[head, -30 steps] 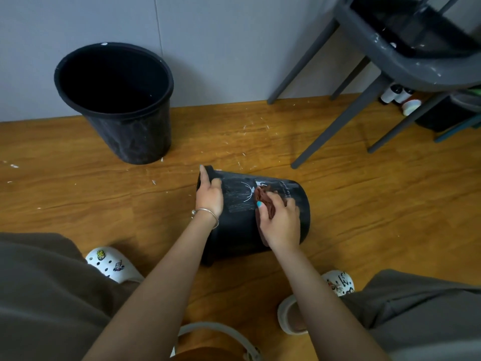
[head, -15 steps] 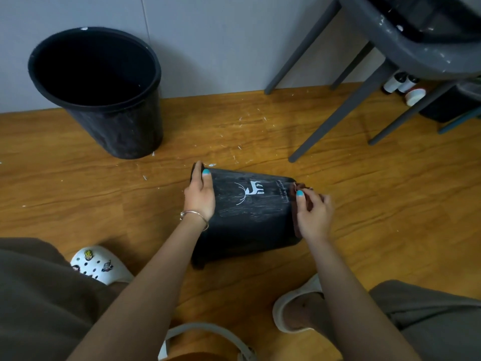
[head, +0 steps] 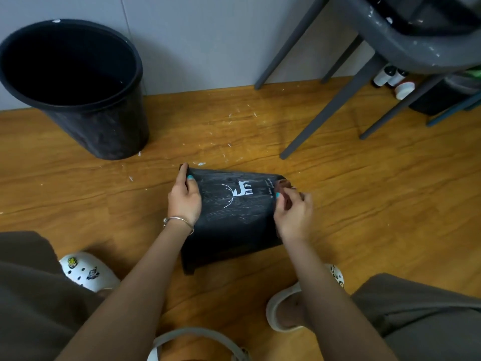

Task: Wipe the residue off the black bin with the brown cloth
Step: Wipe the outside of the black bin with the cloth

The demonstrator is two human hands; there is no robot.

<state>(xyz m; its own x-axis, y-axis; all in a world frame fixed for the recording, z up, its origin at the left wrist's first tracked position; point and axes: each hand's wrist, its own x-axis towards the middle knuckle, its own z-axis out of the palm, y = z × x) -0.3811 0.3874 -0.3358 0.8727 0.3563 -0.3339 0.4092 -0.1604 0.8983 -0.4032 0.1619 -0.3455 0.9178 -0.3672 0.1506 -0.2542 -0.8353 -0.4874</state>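
A black bin (head: 234, 222) with a white deer logo (head: 240, 190) is seen lying on its side on the wooden floor (head: 364, 204), just above the centre of the view, its wider rim end towards 9 o'clock and its base end towards 3 o'clock. Pale, streaky residue is visible across its upturned side. The rim end is gripped by the left hand (head: 183, 199): the thumb is laid on the bin's upper side and the fingers are curled over the rim edge at 12 o'clock. A thin bangle (head: 179, 220) is worn on that wrist. At the base end, the brown cloth (head: 282, 184) is pinched between the thumb and curled fingers of the right hand (head: 294, 213), and is pressed against the edge of the bin at 3 o'clock; most of the cloth is hidden by the fingers.

A second, larger black bucket (head: 78, 84) stands upright at 10 o'clock, close to the grey wall (head: 208, 40), well apart from the lying bin. White flecks are scattered over the floor between the two. Grey chair legs (head: 328, 110) are seen at 1 o'clock, with small bottles (head: 387, 76) behind them at 2 o'clock. White clogs are worn on both feet, one (head: 87, 270) at 8 o'clock and one (head: 294, 306) at 5 o'clock.
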